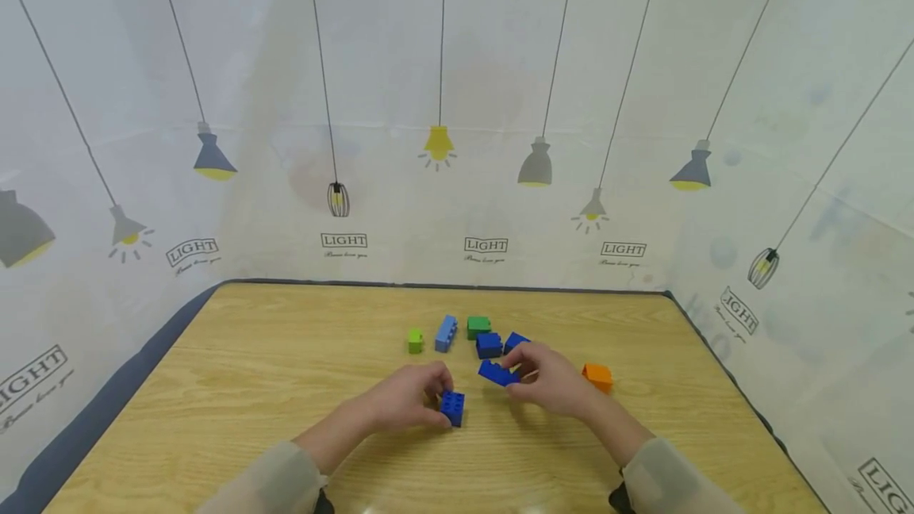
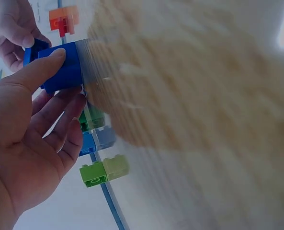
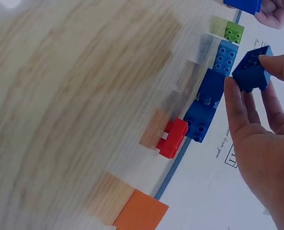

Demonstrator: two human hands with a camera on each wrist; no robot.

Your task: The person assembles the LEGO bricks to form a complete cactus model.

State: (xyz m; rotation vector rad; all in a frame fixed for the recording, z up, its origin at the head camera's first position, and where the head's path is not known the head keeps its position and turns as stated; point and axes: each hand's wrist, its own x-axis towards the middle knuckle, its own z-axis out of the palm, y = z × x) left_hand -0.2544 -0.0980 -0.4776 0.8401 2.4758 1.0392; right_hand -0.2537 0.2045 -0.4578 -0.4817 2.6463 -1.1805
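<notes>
My left hand (image 1: 407, 399) pinches a blue building brick (image 1: 453, 408) between thumb and fingers, studs up, low over the table. In the left wrist view the thumb lies along one face of this brick (image 2: 67, 69). To its right, my right hand (image 1: 553, 381) holds a second blue brick (image 1: 497, 373) by one end, tilted and raised off the table. The right wrist view shows the thumb and fingertips on the sides of that raised brick (image 3: 253, 69). A narrow gap separates the two held bricks in the head view.
Behind the hands lie a lime brick (image 1: 416, 341), a light blue brick (image 1: 446, 333), a green brick (image 1: 478, 327) and two blue bricks, one nearer (image 1: 489, 346). An orange brick (image 1: 597, 377) sits right of the right hand. A red brick (image 3: 173, 138) shows in the right wrist view.
</notes>
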